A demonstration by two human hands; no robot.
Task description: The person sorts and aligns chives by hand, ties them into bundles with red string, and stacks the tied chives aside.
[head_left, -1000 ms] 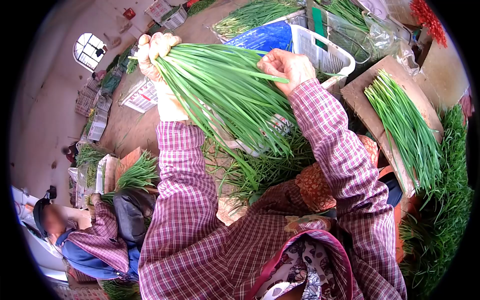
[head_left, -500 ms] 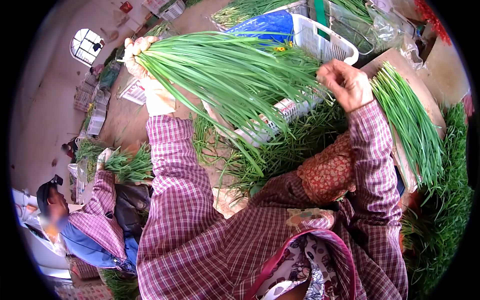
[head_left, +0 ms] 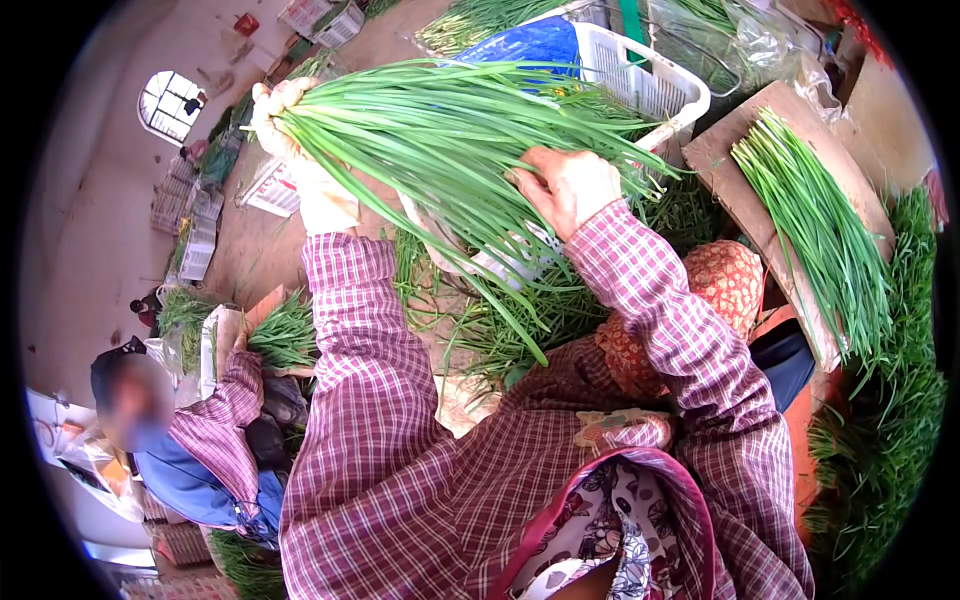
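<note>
My left hand (head_left: 282, 112) grips a large bunch of garlic chives (head_left: 430, 125) around its pale root end and holds it up. The long green leaves fan out to the right and droop at the tips. My right hand (head_left: 575, 190) is at the outer part of the leaves, its fingers curled closed against them; some leaf blades appear pinched there. Another neat bundle of garlic chives (head_left: 815, 225) lies on a brown board (head_left: 722, 150) to the right.
A white plastic crate (head_left: 690, 100) with blue sheeting (head_left: 530, 42) stands beyond the bunch. Loose leaves (head_left: 520, 345) litter the floor below. A big heap of chives (head_left: 890, 430) lies far right. At left a co-worker (head_left: 190, 485) handles other chives (head_left: 285, 335).
My right hand has moved left from beyond the leaf tips in among the leaves. My left hand still holds the bunch in nearly the same place. The co-worker's head and arm have shifted.
</note>
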